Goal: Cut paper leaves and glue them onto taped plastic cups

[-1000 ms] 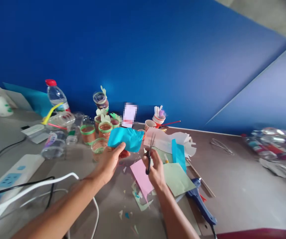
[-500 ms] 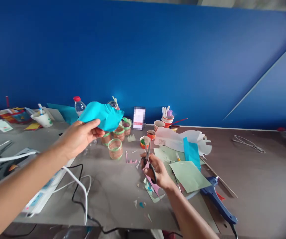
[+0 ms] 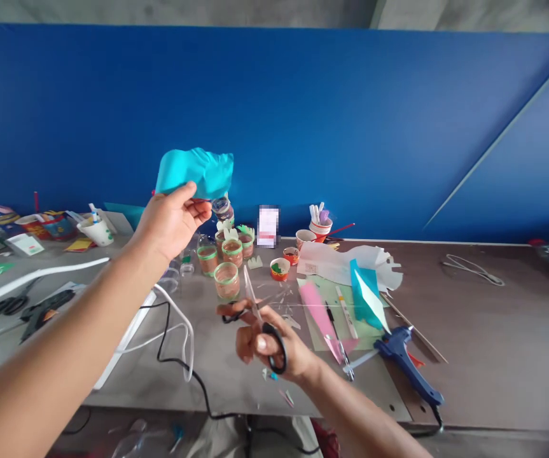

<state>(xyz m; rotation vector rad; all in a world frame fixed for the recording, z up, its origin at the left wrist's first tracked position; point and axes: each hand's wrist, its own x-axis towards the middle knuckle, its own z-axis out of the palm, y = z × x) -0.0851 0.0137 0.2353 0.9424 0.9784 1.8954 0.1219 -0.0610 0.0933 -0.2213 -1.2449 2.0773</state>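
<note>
My left hand (image 3: 172, 219) is raised over the back of the table, pinching the lower edge of a curled turquoise sheet (image 3: 198, 170), which looks like paper. My right hand (image 3: 278, 343) has its fingers in the black handles of a pair of scissors (image 3: 251, 291). The blades are spread apart and point away from me, well clear of the sheet. Just beyond the scissors stands a glass jar (image 3: 227, 280) wrapped in brown cord with green rims. Several similar jars cluster behind it.
To the right lie a blue glue gun (image 3: 401, 356), a pink piece of paper (image 3: 319, 312), a white marker (image 3: 347, 312) and a folded turquoise piece (image 3: 364, 289). White cable (image 3: 186, 324) and black cable (image 3: 198, 378) cross the left side. A blue panel (image 3: 274, 114) closes off the back.
My left hand has lifted the turquoise sheet higher. The right hand has moved left and nearer, and the scissor blades have spread. Pink paper now shows on the green sheet at the right.
</note>
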